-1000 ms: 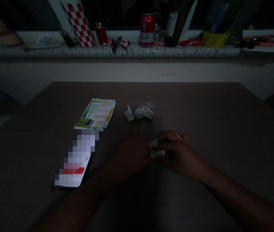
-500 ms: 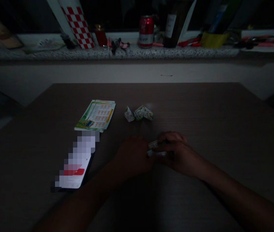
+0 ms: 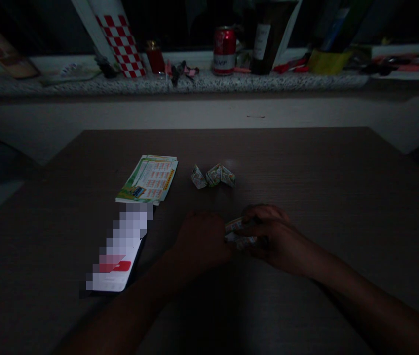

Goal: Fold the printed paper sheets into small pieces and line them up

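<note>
Between my two hands is a small folded printed paper (image 3: 233, 225), partly covered by fingers. My left hand (image 3: 205, 240) is closed at the paper's left end, its fingers curled down and mostly in shadow. From the other side my right hand (image 3: 271, 231) pinches the paper, with the thumb and fingers bent around it. Just beyond the hands, small folded paper pieces (image 3: 214, 175) with similar print rest on the table. Left of them lies a stack of calendar sheets (image 3: 153, 178) in green and white.
A lit phone (image 3: 115, 279) lies below the stack on the brown table (image 3: 305, 167). Behind the table, a stone windowsill (image 3: 194, 87) carries a red can (image 3: 224, 52), a checkered tube (image 3: 122, 44), a dark tube (image 3: 264, 44) and a yellow container (image 3: 328, 61).
The paper between my hands has opened slightly, with more of its printed surface showing. Both hands stay nearly in place, and the whole view has shifted a little.
</note>
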